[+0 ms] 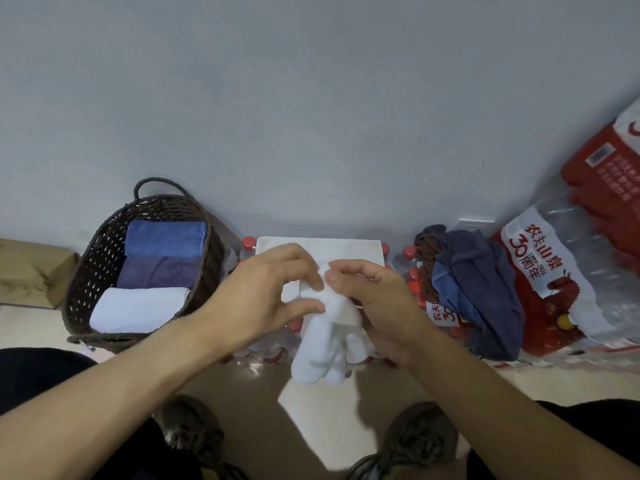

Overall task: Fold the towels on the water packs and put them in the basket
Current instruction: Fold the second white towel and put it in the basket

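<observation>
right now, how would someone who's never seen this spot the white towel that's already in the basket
Find the dark woven basket by the wall, left of the hands. Three folded towels lie in a row inside; the white towel is nearest the person. The blue towel and purple towel lie behind it.

Basket (104, 271) at left against the wall (311, 98), with three folded towels (162, 258) stacked front to back inside. Cardboard box (31, 271) further left, just beside it. Water packs (412, 271) at centre, a flat board (346, 249) on top. Both hands, left (263, 292) and right (374, 306), before the board, gripping a hanging towel (325, 341). Pile of unfolded towels (478, 289) at right on the packs. Larger bottle pack (571, 271) beyond, far right. Shoes (415, 441) on the floor (311, 410) below.
</observation>
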Demonstrator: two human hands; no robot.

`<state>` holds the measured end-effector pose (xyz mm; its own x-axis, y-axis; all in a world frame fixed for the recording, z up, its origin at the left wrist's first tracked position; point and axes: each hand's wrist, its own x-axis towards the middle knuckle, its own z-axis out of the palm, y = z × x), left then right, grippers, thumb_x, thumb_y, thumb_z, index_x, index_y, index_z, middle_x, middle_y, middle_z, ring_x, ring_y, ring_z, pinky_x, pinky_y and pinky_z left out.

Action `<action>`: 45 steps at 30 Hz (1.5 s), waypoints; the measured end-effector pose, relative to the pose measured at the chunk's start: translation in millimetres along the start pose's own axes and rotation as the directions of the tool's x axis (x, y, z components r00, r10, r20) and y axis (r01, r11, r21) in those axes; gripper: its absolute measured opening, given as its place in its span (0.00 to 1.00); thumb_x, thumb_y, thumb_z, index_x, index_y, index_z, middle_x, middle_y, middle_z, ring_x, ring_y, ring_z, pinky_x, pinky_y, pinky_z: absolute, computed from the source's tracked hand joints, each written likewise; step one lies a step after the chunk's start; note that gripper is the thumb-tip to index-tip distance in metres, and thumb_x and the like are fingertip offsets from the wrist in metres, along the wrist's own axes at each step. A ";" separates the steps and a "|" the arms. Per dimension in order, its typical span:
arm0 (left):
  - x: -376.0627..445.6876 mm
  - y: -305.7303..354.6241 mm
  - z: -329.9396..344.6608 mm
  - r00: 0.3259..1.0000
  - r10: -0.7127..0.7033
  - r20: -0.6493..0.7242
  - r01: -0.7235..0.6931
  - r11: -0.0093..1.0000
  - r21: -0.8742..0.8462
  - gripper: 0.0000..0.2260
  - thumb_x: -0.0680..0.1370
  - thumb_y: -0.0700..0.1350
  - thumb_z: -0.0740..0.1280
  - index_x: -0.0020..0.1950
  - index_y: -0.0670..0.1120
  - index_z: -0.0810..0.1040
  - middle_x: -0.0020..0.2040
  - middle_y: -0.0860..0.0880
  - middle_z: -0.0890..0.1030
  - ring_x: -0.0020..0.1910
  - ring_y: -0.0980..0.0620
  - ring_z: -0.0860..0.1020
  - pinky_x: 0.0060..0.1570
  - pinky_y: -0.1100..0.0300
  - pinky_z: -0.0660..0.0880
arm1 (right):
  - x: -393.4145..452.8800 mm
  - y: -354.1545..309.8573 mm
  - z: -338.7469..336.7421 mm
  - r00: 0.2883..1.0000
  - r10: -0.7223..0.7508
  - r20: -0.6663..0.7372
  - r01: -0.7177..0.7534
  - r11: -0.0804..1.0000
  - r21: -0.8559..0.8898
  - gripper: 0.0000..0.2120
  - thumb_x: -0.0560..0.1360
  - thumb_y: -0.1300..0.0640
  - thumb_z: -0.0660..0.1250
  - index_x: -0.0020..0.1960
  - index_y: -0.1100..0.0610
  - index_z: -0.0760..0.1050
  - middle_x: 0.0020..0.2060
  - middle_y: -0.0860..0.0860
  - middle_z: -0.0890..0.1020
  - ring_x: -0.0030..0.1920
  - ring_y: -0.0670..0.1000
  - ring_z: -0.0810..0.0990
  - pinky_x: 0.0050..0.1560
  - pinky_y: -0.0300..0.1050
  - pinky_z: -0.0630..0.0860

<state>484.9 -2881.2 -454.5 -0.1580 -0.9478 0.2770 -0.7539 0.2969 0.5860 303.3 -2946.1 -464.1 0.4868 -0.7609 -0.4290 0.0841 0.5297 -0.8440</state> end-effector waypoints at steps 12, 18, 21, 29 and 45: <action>5.3 1.6 -5.9 0.971 -0.201 -0.126 0.163 0.951 -0.261 0.03 0.78 0.47 0.68 0.51 0.52 0.76 0.52 0.59 0.82 0.54 0.57 0.80 0.54 0.65 0.73 | -9.1 -5.9 2.9 0.988 -0.042 0.149 0.084 0.952 -0.294 0.07 0.74 0.53 0.73 0.49 0.56 0.82 0.49 0.57 0.85 0.52 0.57 0.84 0.58 0.55 0.79; 8.7 4.8 -5.1 0.953 -0.272 -0.132 0.204 0.900 -0.385 0.03 0.80 0.51 0.66 0.48 0.53 0.74 0.38 0.52 0.81 0.29 0.57 0.77 0.29 0.64 0.73 | -14.7 -10.0 6.5 0.978 -0.082 0.193 0.158 0.892 -0.423 0.09 0.79 0.53 0.66 0.50 0.59 0.80 0.46 0.58 0.83 0.47 0.54 0.84 0.51 0.51 0.82; 10.4 0.0 -6.9 0.945 -0.324 -0.045 0.281 0.874 -0.398 0.07 0.79 0.56 0.65 0.47 0.54 0.74 0.36 0.48 0.80 0.24 0.58 0.71 0.25 0.66 0.68 | -14.2 -8.0 8.7 0.985 -0.120 0.121 0.162 0.881 -0.446 0.10 0.80 0.56 0.63 0.46 0.60 0.79 0.46 0.62 0.81 0.44 0.53 0.79 0.50 0.57 0.79; 9.1 -0.9 -9.2 0.950 -0.289 0.119 0.313 0.867 -0.388 0.17 0.75 0.63 0.67 0.43 0.49 0.80 0.33 0.48 0.79 0.27 0.51 0.73 0.27 0.58 0.70 | -18.5 -4.5 11.9 0.986 -0.111 0.126 0.156 0.887 -0.435 0.17 0.79 0.43 0.63 0.49 0.58 0.78 0.45 0.58 0.82 0.43 0.49 0.80 0.46 0.47 0.78; 13.0 -22.9 -22.3 0.782 -0.623 0.007 0.601 0.751 -0.273 0.19 0.77 0.58 0.66 0.40 0.43 0.80 0.39 0.37 0.82 0.31 0.51 0.76 0.34 0.58 0.73 | -20.4 -59.6 -55.1 0.953 0.269 0.139 0.118 0.093 -0.989 0.09 0.74 0.55 0.66 0.52 0.44 0.74 0.46 0.42 0.78 0.45 0.44 0.78 0.46 0.41 0.78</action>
<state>514.4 -2897.8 -447.3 0.3419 -0.9271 -0.1537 -0.4870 -0.3147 0.8147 240.4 -2982.8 -422.8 0.6077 -0.5306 -0.5909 -0.7941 -0.4112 -0.4475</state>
